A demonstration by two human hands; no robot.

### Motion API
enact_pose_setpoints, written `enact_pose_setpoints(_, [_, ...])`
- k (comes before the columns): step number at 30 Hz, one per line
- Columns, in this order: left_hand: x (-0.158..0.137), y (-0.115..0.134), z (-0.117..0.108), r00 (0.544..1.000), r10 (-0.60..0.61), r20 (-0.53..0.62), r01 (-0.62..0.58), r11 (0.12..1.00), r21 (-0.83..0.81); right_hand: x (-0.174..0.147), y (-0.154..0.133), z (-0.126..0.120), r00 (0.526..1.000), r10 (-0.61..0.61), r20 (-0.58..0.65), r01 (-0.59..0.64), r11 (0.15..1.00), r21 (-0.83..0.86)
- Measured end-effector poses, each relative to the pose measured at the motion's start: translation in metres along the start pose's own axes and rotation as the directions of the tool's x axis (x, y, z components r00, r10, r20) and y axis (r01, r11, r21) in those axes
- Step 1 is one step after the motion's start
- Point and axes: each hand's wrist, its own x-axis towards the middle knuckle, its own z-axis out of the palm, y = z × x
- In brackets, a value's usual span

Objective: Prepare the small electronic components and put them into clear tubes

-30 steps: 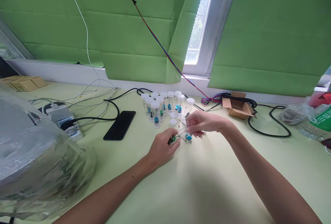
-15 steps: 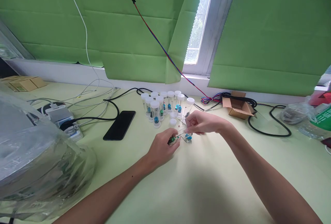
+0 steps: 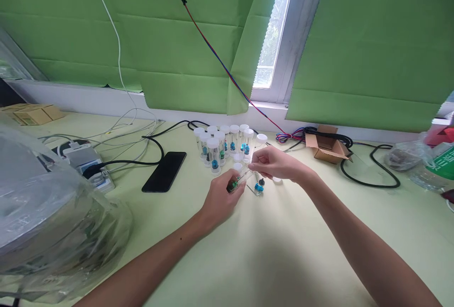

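Observation:
My left hand is wrapped round a clear tube that lies tilted, with a small green piece at its lower end. At the tube's upper right end, my right hand has its fingertips pinched together; what they grip is too small to name. A blue piece with a thin rod lies on the table just below my right hand, and a small dark piece sits beside it. Several capped clear tubes stand upright behind my hands, holding blue or green pieces. A white cap shows between my hands.
A black phone lies to the left, near a power strip with cables. Clear plastic wrapping covers a large object at the far left. An open cardboard box and a black cable are at the right.
My right hand has shifted slightly up and left, towards the end of the tube. The blue piece and dark piece on the table now show more fully below it.

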Motion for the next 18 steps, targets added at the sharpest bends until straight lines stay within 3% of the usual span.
enact_pose_setpoints(5, [0.003,-0.002,0.001,0.995,-0.082,-0.047,0.081,0.996,-0.036,0.002,0.000,0.002,0.998,0.012,-0.067,-0.017,0.997,-0.078])
enact_pose_setpoints(10, [0.005,-0.003,-0.001,0.987,-0.146,-0.063,0.144,0.989,-0.033,0.006,0.003,0.009,0.985,0.061,-0.162,-0.114,0.934,-0.338])
enact_pose_setpoints(15, [0.006,-0.002,-0.001,0.984,-0.169,-0.063,0.169,0.986,-0.015,0.011,0.012,0.022,0.991,0.058,-0.119,-0.114,0.831,-0.544])
enact_pose_setpoints(18, [0.005,-0.001,-0.002,0.984,-0.168,-0.058,0.168,0.986,-0.005,0.014,0.018,0.031,0.993,0.115,-0.041,-0.115,0.772,-0.625])
